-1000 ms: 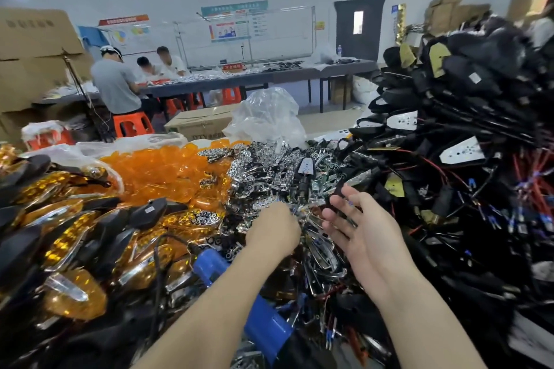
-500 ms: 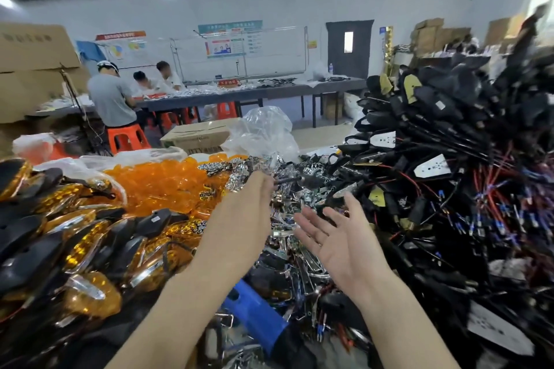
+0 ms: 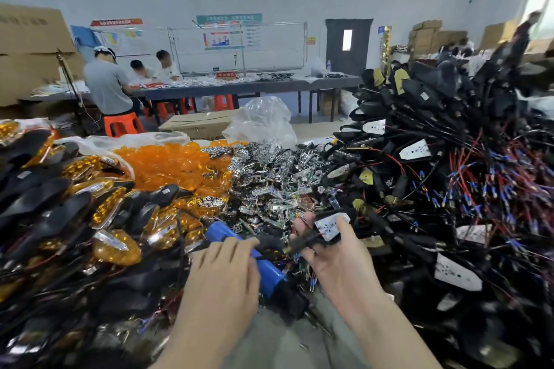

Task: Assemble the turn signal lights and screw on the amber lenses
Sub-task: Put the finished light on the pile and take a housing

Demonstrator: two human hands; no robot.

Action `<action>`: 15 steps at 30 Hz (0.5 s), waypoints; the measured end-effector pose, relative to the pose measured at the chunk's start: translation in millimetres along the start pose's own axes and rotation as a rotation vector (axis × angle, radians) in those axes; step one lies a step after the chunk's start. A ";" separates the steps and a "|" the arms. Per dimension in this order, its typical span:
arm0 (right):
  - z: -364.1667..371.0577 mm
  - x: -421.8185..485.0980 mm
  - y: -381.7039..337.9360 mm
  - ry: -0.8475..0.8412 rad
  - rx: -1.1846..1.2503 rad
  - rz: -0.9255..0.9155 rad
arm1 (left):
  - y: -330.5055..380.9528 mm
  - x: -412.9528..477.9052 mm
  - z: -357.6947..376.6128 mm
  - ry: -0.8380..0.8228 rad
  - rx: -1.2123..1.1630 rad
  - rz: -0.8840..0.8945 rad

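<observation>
From the head view, the right hand pinches a black turn signal housing, thumb on its white LED board, just in front of the chrome reflector heap. The left hand lies knuckles-up over the blue electric screwdriver; I cannot tell whether it holds anything. The amber lenses sit well behind. The housing's trailing wires could snag the heap and tug it loose.

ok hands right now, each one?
Left hand: on the screwdriver, grip cannot be told.
Right hand: holding a housing.
</observation>
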State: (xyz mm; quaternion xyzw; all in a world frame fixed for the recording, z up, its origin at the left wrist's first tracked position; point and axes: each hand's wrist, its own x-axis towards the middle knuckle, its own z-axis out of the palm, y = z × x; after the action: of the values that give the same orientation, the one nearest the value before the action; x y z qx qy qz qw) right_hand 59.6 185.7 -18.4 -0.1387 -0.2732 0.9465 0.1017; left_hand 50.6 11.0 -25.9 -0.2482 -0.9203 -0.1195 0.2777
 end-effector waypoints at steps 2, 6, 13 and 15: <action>-5.3 -4.6 4.2 0.008 0.000 0.007 | 17.7 -3.0 5.2 0.027 -0.050 0.050; -17.7 -9.8 8.9 0.013 -0.053 0.043 | 41.9 -4.8 23.6 0.037 -0.069 0.056; -30.4 2.2 1.4 -0.024 -0.153 -0.038 | 38.0 -8.0 45.1 0.122 -0.110 0.108; -34.2 4.6 1.4 -0.043 -0.160 -0.046 | 36.0 -8.1 45.9 0.111 -0.092 0.107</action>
State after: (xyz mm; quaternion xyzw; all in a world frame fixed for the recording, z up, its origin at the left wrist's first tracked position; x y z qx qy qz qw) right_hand 66.0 202.5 -47.9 -0.1197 -0.3532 0.9218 0.1062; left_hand 54.6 54.8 -65.1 -0.3026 -0.8824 -0.1602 0.3228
